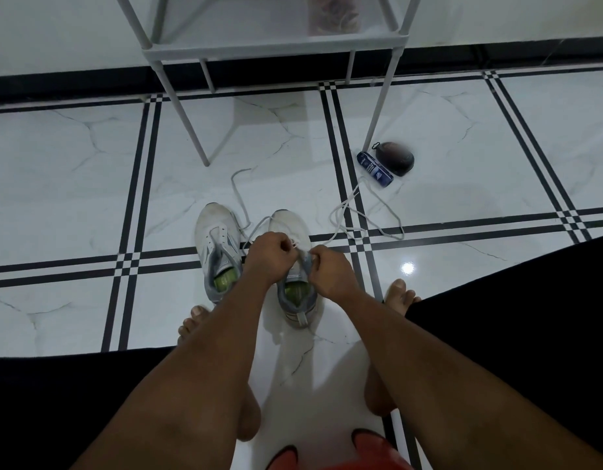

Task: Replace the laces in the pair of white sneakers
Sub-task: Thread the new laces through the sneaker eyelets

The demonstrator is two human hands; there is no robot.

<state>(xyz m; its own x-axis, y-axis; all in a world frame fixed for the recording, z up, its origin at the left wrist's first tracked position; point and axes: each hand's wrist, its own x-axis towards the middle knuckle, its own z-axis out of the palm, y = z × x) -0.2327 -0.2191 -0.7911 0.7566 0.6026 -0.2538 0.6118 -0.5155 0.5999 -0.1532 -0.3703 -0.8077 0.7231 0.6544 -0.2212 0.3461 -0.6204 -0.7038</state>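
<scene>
Both forearms reach up the centre of the frame; the left hand (pixel 266 254) and right hand (pixel 330 269) pinch the lace (pixel 256 228) over the right sneaker (pixel 295 228). Beside it stands the left sneaker (pixel 213 232). Glossy white floor tiles (pixel 72 184) with black stripes run to a rack (pixel 259 52) at top.

Both hands — left hand (pixel 267 254), right hand (pixel 330 269) — pinch a lace (pixel 295 246) over the right sneaker (pixel 295 232).
</scene>
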